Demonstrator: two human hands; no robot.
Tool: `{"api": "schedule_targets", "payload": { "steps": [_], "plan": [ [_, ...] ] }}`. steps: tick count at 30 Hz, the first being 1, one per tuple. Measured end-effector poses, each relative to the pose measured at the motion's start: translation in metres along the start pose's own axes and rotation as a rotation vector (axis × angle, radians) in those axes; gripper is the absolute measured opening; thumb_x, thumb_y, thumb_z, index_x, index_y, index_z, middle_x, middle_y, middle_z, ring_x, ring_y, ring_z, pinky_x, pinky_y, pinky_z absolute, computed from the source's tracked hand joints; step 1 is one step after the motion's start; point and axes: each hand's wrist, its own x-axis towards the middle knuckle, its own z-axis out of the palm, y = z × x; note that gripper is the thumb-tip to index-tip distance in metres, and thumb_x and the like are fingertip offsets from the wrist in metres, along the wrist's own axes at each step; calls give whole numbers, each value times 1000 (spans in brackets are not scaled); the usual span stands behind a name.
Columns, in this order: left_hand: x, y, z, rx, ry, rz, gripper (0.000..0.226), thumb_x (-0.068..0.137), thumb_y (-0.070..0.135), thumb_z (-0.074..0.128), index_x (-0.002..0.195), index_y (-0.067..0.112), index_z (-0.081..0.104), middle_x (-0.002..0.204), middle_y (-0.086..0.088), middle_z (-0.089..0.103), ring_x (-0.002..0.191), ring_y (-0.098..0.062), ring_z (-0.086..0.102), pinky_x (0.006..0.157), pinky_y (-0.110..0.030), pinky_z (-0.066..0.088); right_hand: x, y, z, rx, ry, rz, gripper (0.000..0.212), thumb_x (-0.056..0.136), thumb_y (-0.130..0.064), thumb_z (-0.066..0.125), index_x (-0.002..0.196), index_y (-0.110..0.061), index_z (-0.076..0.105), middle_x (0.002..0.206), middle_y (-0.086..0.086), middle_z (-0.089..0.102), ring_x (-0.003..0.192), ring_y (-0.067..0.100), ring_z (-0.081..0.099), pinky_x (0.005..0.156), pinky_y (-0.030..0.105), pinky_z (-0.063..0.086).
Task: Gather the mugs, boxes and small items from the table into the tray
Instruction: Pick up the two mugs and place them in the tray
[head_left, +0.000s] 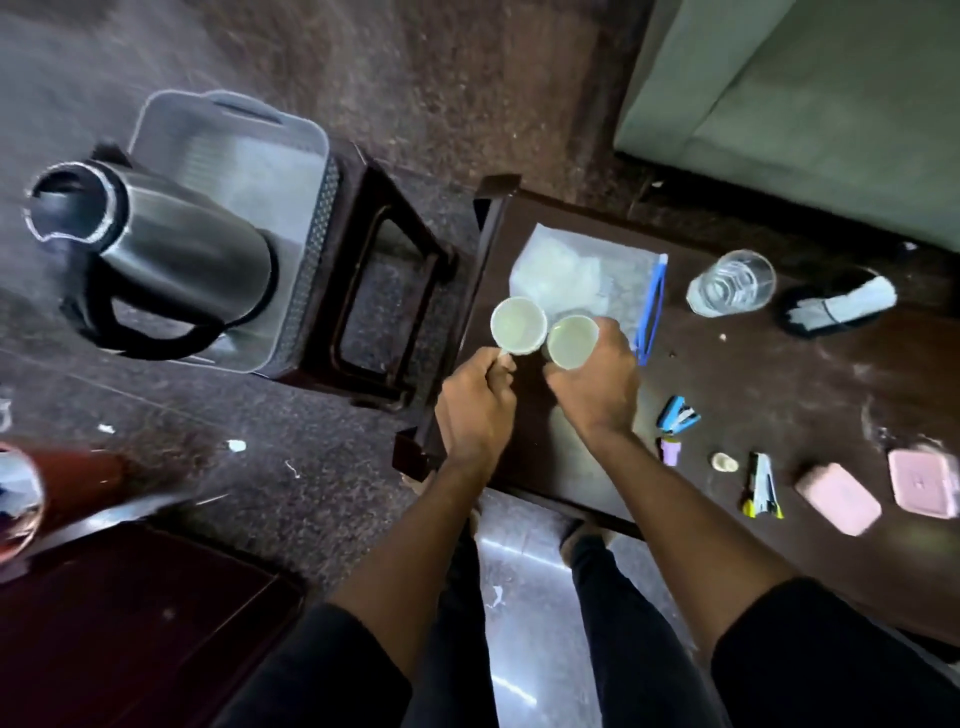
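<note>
- The left hand (475, 408) is clenched around the handle of a pale mug (518, 326), at the left end of the dark table (810, 395).
- The right hand (597, 382) grasps a second pale mug (573, 342) by its side; the two rims touch.
- Behind the mugs lies a clear zip bag (592, 275) (blue seal along one edge).
- The grey tray (311, 270) sits on a dark stool (384, 291) to the left, holding a steel kettle (171, 244).
- Further right on the table: a drinking glass (732, 283), a blue stapler (678, 415), two pink boxes (837, 499) (922, 483).
</note>
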Motion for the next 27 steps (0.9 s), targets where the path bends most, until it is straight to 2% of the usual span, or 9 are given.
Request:
{"api": "schedule_targets", "payload": {
  "steps": [5, 11, 14, 18, 21, 25, 27],
  "plan": [
    [45, -2, -62, -61, 121, -61, 17, 101, 34, 56, 101, 24, 70, 90, 6, 80, 90, -26, 73, 75, -42, 57, 3, -92, 22, 15, -27, -65, 68, 67, -36, 81, 127, -20, 52, 121, 5, 65, 109, 37, 63, 84, 39, 52],
    [109, -19, -143, -159, 326, -72, 17, 98, 25, 58, 100, 21, 75, 89, 3, 80, 89, -25, 74, 79, -43, 56, 11, -204, 59, 59, -40, -311, 59, 66, -38, 80, 118, -25, 55, 114, 3, 69, 105, 34, 66, 82, 40, 55],
    [141, -30, -175, -180, 400, -90, 21, 101, 30, 57, 100, 18, 75, 91, 0, 81, 89, -27, 73, 80, -45, 54, 18, -259, 81, 81, -39, -417, 55, 66, -37, 79, 115, -25, 57, 110, 2, 71, 103, 33, 66, 79, 37, 52],
    [171, -40, -197, -213, 436, -100, 24, 103, 34, 58, 96, 17, 74, 89, -1, 81, 86, -28, 73, 77, -44, 53, 26, -310, 102, 93, 4, -477, 57, 64, -37, 80, 115, -23, 58, 107, 2, 71, 99, 31, 68, 72, 31, 42],
    [184, -50, -204, -226, 441, -100, 21, 103, 31, 60, 95, 19, 76, 90, -1, 82, 83, -26, 73, 73, -38, 48, 32, -330, 115, 61, 2, -496, 61, 64, -37, 80, 119, -20, 59, 111, 5, 71, 101, 33, 68, 77, 35, 49],
    [195, -58, -205, -256, 386, -120, 29, 105, 36, 58, 94, 14, 75, 87, -9, 80, 79, -35, 71, 72, -48, 52, 41, -347, 131, -17, -61, -478, 61, 68, -30, 78, 124, -17, 58, 114, 10, 70, 105, 36, 67, 84, 40, 53],
    [197, -60, -205, -235, 394, -124, 29, 105, 38, 59, 96, 15, 75, 87, -11, 79, 79, -38, 69, 69, -47, 51, 44, -351, 137, -23, -80, -451, 58, 66, -26, 77, 120, -17, 57, 113, 11, 70, 104, 38, 66, 84, 41, 55]
  ]
}}
